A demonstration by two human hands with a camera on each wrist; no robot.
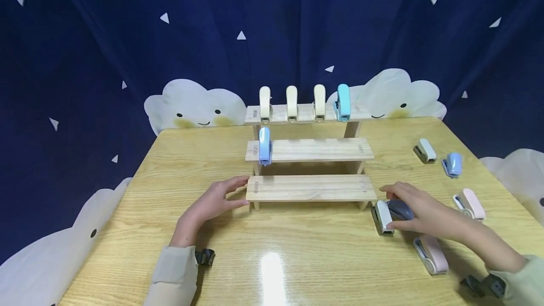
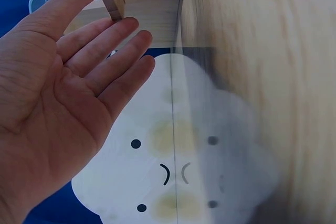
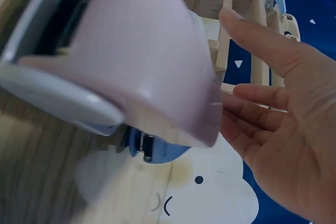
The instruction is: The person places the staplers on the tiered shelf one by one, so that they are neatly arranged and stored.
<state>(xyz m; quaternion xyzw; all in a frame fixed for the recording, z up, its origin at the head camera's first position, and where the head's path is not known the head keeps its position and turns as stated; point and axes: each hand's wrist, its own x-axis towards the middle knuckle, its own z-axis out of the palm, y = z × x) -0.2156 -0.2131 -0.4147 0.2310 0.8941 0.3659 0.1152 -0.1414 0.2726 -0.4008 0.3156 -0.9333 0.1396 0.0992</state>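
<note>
My left hand (image 1: 214,204) is at the left end of the lowest step of a wooden three-tier stand (image 1: 310,189), thumb and fingers spread; in the left wrist view its palm (image 2: 63,98) holds nothing. My right hand (image 1: 410,209) hovers over a white-and-grey stapler (image 1: 384,216) and a dark blue stapler (image 1: 399,209), which it partly hides. Its thumb overlaps the white stapler's edge; touching or apart, I cannot tell. In the right wrist view that hand (image 3: 283,108) has loosely bent fingers with nothing visible between them, and a pink stapler (image 3: 142,51) looms close by.
Three cream staplers (image 1: 292,103) and a turquoise one (image 1: 343,102) stand on the top tier, a blue one (image 1: 265,145) on the middle tier. On the table's right lie another white stapler (image 1: 425,150), a small blue one (image 1: 453,164) and two pink ones (image 1: 471,203).
</note>
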